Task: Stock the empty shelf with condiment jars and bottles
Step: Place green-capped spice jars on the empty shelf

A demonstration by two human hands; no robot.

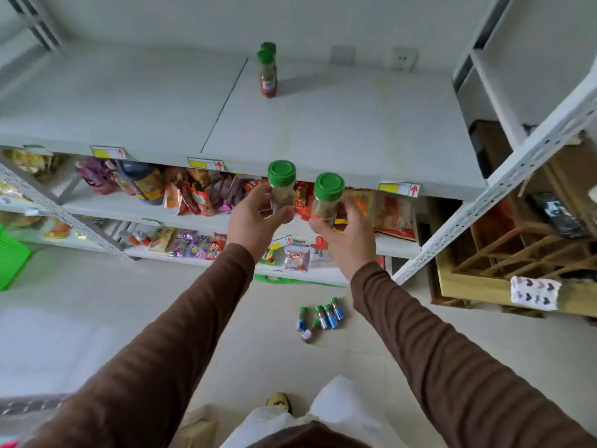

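Hands hold one green-capped spice jar each, upright, just in front of the top shelf's [323, 124] front edge: the left hand [255, 221] curls round the left jar [281, 185], the right hand [350, 234] grips the right jar [326, 198]. Most of the shelf board lies bare; two green-capped bottles with red labels [268, 72] stand near its back edge, about mid-width. Yellow-and-white price tags with red arrows [400, 189] line the front lip; their writing is unreadable. Five small blue-labelled jars [321, 316] sit on the floor below. Snack packets [193, 195] fill the lower shelves.
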